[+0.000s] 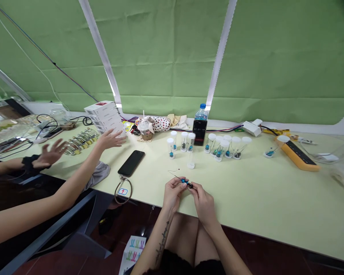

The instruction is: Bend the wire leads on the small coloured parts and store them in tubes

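The person's left hand [172, 194] and right hand [203, 203] are together just above the front edge of the pale yellow-green laminate bench [255, 206], clamped from either side on a tiny blue-and-black component [185, 183]. A hair-thin dark wire [174, 176] runs from it up and to the left, clear of the fingers. The fingers hide much of the component, so its exact shape cannot be told. It looks very light and easily dropped, and the wire looks fine and fragile, so the firm body of the component seems the safer place to take hold, not the wire. Beyond the hands, a single clear plastic tube [191, 160] stands on a white cap, nearest of a loose group of white-capped clear tubes [223, 147] holding small blue parts. Well to the left, a co-worker's open hands [110, 139] are spread apart near a black smartphone [131, 163], not touching it.
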`<action>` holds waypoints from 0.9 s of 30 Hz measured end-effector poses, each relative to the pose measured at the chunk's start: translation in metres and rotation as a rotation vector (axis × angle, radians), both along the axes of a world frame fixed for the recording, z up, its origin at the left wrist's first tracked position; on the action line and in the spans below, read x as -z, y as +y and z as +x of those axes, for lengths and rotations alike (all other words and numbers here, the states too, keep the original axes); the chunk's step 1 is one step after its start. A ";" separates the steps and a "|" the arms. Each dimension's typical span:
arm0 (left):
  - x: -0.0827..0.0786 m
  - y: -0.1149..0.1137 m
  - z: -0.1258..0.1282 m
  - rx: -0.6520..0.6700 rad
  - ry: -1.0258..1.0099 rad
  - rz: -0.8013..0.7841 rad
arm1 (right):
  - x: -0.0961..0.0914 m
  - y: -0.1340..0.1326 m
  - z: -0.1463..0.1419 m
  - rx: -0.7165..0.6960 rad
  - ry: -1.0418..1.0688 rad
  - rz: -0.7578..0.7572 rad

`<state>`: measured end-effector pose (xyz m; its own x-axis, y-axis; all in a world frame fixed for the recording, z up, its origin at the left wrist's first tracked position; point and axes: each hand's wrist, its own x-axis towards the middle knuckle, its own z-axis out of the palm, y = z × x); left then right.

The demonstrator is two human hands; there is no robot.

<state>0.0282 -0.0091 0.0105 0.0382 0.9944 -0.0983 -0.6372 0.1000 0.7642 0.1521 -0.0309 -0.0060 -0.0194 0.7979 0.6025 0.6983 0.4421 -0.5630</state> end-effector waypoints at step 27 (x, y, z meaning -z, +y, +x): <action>-0.002 -0.001 0.000 -0.052 0.007 -0.006 | -0.002 0.000 0.000 -0.005 -0.059 0.040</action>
<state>0.0287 -0.0105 0.0127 -0.0139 0.9945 -0.1042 -0.6360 0.0716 0.7684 0.1522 -0.0310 -0.0045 -0.0598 0.7731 0.6314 0.7278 0.4667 -0.5025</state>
